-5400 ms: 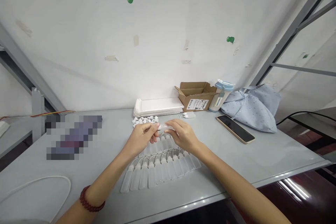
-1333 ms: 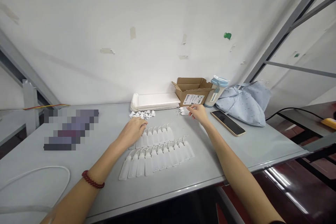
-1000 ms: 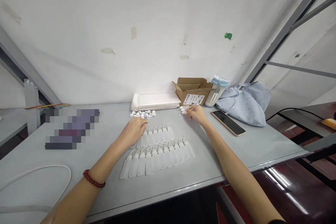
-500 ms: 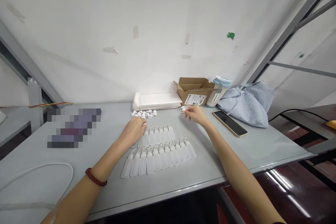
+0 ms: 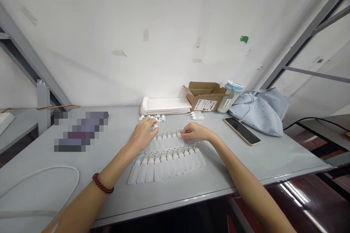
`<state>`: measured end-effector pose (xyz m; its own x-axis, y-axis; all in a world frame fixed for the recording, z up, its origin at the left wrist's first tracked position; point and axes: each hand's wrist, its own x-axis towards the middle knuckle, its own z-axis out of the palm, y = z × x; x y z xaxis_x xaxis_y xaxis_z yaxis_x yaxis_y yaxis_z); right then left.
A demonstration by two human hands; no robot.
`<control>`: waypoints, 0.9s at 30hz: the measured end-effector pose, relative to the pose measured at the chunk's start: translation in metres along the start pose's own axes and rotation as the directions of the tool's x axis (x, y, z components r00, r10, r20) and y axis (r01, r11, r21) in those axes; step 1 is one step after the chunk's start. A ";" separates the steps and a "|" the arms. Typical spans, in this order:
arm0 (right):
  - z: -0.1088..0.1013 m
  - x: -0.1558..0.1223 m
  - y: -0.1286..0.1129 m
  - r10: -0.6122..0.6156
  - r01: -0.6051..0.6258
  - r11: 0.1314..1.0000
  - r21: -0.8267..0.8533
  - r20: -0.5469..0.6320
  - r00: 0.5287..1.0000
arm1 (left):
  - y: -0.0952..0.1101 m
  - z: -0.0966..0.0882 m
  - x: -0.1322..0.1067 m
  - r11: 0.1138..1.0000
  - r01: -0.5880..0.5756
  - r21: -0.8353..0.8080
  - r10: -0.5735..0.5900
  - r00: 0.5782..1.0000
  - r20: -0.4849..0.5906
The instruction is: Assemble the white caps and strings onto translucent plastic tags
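Observation:
Two rows of flat, translucent, bottle-shaped pieces with white cords lie on the table: a back row (image 5: pixel 163 143) and a front row (image 5: pixel 166 166). My left hand (image 5: pixel 142 133) is closed in a pinch on a small white cap (image 5: pixel 155 127), left of the back row. Behind it lies a heap of white caps (image 5: pixel 162 118), partly hidden by the hand. My right hand (image 5: pixel 194 132) is closed, its fingertips pinching at the top of the back row's rightmost piece (image 5: pixel 179 139). Several similar pieces (image 5: pixel 197 115) lie behind my right hand, in front of the cardboard box.
A stack of white trays (image 5: pixel 166 105) stands against the wall beside an open cardboard box (image 5: pixel 203 102). To the right are a lidded cup (image 5: pixel 228 100), a phone (image 5: pixel 242 131) and a light blue cloth bag (image 5: pixel 259 113). A white cable (image 5: pixel 73 171) curves across the table's left side.
My right hand has come forward and left from the pieces by the box to the right end of the back row. My left hand has risen slightly from beside the heap, a cap now visible in its fingers.

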<state>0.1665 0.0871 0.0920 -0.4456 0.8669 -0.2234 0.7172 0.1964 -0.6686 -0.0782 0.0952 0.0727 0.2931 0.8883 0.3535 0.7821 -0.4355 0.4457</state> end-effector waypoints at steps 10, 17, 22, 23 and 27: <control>0.001 0.007 0.008 0.056 -0.060 0.998 -0.027 -0.128 0.990 | 0.007 0.001 -0.004 0.998 -0.054 -0.034 0.053 0.998 -0.020; 0.001 0.008 0.009 0.071 -0.077 0.996 -0.036 -0.145 0.987 | 0.006 0.002 -0.003 0.996 -0.081 -0.034 0.080 0.996 -0.036; 0.000 0.008 0.009 0.088 -0.097 0.994 -0.047 -0.166 0.982 | 0.004 0.004 -0.002 0.993 -0.102 -0.058 0.101 0.995 -0.021; -0.001 0.008 0.010 0.094 -0.105 0.993 -0.053 -0.172 0.981 | 0.004 0.004 -0.002 0.992 -0.106 -0.065 0.105 0.994 -0.019; -0.007 0.006 0.012 0.117 -0.135 0.988 -0.076 -0.203 0.972 | 0.004 0.004 -0.002 0.988 -0.110 -0.106 0.109 0.994 -0.020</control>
<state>0.1764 0.0977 0.0874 -0.2408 0.9586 -0.1517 0.8095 0.1122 -0.5764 -0.0732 0.0921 0.0701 0.3656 0.8326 0.4161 0.6822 -0.5438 0.4887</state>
